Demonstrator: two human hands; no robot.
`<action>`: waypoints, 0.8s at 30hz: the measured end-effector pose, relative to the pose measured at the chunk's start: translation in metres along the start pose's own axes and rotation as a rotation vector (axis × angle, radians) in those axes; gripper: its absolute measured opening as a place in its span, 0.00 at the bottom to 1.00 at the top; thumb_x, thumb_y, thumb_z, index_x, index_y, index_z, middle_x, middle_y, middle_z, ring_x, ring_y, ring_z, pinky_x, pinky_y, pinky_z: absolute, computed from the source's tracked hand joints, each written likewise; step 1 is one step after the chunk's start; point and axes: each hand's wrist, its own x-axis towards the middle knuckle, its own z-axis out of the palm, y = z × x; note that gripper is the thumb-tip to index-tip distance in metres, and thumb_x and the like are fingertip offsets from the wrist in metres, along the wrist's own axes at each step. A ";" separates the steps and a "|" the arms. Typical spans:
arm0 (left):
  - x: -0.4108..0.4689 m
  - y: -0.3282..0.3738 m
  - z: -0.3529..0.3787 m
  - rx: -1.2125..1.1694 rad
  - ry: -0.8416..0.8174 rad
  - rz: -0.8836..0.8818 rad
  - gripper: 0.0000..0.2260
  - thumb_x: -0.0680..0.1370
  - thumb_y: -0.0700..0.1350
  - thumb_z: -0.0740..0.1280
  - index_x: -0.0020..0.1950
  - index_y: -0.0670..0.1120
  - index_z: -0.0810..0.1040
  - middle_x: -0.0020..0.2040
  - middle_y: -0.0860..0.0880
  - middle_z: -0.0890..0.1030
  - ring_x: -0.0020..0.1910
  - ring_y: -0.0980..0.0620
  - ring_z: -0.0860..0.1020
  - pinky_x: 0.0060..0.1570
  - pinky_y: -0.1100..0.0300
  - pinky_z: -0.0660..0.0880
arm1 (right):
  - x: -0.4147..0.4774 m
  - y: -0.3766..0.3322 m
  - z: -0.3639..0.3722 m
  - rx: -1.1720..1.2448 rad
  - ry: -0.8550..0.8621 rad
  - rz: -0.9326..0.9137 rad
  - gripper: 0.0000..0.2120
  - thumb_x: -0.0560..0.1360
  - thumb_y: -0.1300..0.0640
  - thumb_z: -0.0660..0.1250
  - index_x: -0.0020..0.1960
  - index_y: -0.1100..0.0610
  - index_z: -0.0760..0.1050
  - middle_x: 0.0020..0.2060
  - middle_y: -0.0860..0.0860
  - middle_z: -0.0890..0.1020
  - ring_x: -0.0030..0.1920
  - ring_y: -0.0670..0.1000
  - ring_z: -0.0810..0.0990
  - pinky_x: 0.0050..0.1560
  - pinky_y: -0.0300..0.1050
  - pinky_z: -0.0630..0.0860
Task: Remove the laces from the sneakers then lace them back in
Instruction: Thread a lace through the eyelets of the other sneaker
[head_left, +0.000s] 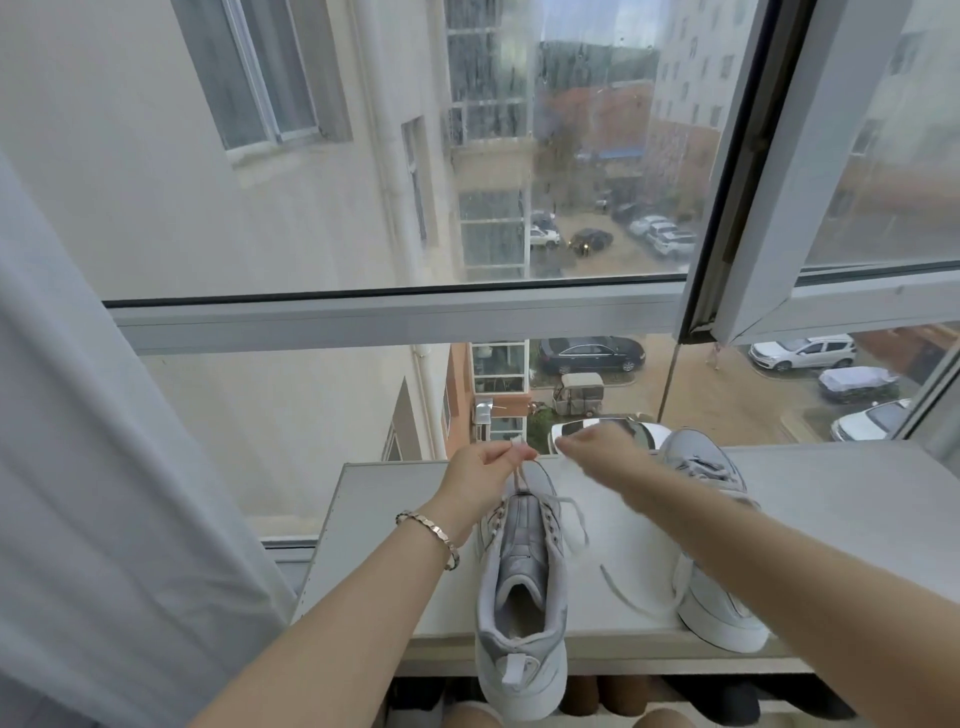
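Pulling lace (571, 503) at frame centre: left hand (483, 467) pinches it; right hand (589, 448) blurred, grip unclear. Keep pull straight, steady the sneaker (519, 613).

My near sneaker (524, 551): smooth leather-like upper, satiny grey tongue. Lace (519, 479): flat woven cloth. Shelf (374, 519): matt white. My bracelet (429, 530): shiny metal.

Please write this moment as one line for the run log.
left hand pinches lace over near sneaker toe | right hand blurred, grip unclear | other sneaker right, on white ledge
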 end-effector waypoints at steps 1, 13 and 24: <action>0.001 0.001 0.001 -0.009 -0.013 0.004 0.09 0.79 0.45 0.63 0.51 0.45 0.82 0.51 0.54 0.79 0.51 0.61 0.73 0.49 0.72 0.67 | -0.002 0.008 0.007 -0.015 -0.033 -0.076 0.16 0.78 0.55 0.62 0.60 0.65 0.75 0.46 0.57 0.82 0.40 0.48 0.81 0.36 0.37 0.74; -0.005 -0.001 0.001 -0.099 -0.059 -0.002 0.10 0.80 0.46 0.61 0.57 0.50 0.79 0.52 0.57 0.78 0.54 0.62 0.72 0.51 0.73 0.68 | -0.002 0.014 0.033 0.328 -0.136 -0.305 0.08 0.78 0.61 0.62 0.42 0.58 0.78 0.18 0.38 0.72 0.23 0.36 0.69 0.29 0.27 0.66; -0.011 -0.037 0.026 0.341 -0.090 0.018 0.14 0.78 0.38 0.54 0.56 0.48 0.76 0.52 0.47 0.80 0.51 0.48 0.77 0.53 0.57 0.73 | 0.009 0.004 0.011 0.522 0.041 -0.333 0.11 0.78 0.63 0.60 0.40 0.61 0.78 0.37 0.52 0.79 0.40 0.48 0.77 0.48 0.39 0.74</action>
